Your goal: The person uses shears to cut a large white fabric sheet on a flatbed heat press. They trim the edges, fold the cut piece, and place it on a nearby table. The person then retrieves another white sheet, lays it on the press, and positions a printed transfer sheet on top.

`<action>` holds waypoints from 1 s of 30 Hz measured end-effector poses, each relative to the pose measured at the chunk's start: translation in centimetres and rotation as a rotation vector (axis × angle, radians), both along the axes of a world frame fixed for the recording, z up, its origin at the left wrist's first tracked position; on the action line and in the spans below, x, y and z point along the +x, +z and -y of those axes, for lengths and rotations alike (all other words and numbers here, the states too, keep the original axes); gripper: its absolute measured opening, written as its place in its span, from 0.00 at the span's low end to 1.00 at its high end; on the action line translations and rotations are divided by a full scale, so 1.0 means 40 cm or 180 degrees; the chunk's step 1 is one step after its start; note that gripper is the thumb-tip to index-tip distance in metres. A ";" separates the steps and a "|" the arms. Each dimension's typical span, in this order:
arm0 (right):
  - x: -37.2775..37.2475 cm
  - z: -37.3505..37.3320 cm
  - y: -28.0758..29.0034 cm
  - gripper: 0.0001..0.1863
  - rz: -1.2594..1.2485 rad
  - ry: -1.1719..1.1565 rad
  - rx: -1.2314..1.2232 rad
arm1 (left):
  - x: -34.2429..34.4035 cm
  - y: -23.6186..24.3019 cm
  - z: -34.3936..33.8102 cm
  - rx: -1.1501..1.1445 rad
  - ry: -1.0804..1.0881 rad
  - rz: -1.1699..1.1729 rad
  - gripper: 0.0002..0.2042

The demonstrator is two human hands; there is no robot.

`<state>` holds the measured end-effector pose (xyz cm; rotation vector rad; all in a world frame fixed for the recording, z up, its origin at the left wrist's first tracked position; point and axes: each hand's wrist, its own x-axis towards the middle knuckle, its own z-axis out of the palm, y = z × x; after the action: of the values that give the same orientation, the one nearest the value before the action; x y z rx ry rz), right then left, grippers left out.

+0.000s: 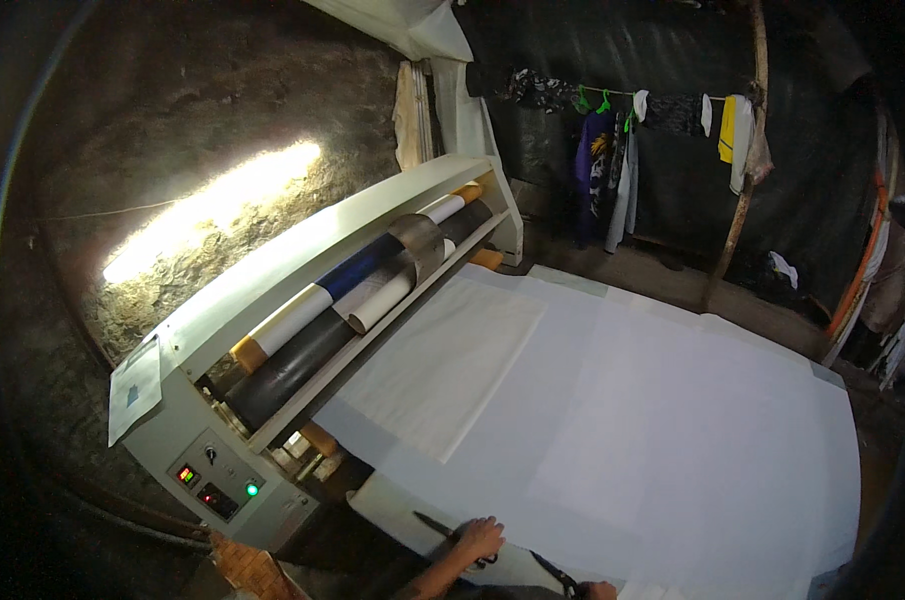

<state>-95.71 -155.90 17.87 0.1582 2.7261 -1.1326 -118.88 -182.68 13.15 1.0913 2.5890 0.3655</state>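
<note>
At the bottom middle, my left hand [478, 540] grips dark scissors, their long blade [433, 525] pointing left along the front edge of the white sheets. My right hand [599, 590] is partly cut off by the lower edge, at the handle end of a second dark tool [553, 572], apparently also scissors; its grip is unclear. Broad white sheets [693, 430] lie across the work surface, with a smaller paper sheet [438, 370] on them beside a large grey roller machine [208, 340].
The machine has coloured rolls [373, 262] and a lit control panel [213, 480]. A glowing tube lamp [213, 210] is by the rough wall. Behind the table, garments [603, 170] hang on a line against black sheeting, near a wooden pole [743, 210].
</note>
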 end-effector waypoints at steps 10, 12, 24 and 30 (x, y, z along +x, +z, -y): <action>0.005 -0.023 -0.056 0.16 0.0131 0.0077 0.0138 | 0.024 0.010 0.006 -0.0410 0.0039 0.0147 0.21; 0.005 -0.026 -0.066 0.16 0.0154 0.0036 0.0142 | 0.028 0.003 0.007 -0.0532 0.0053 0.0173 0.21; 0.007 -0.035 -0.097 0.20 0.0319 -0.0048 0.0185 | 0.037 -0.010 0.026 -0.0600 0.0428 0.0317 0.18; 0.006 -0.041 -0.108 0.18 0.0168 -0.0044 -0.0048 | 0.042 0.015 0.091 -0.0610 -0.0066 -0.0076 0.25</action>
<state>-95.48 -154.27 13.53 0.2020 2.6737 -1.1360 -117.19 -186.33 13.76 1.0599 2.5682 0.0971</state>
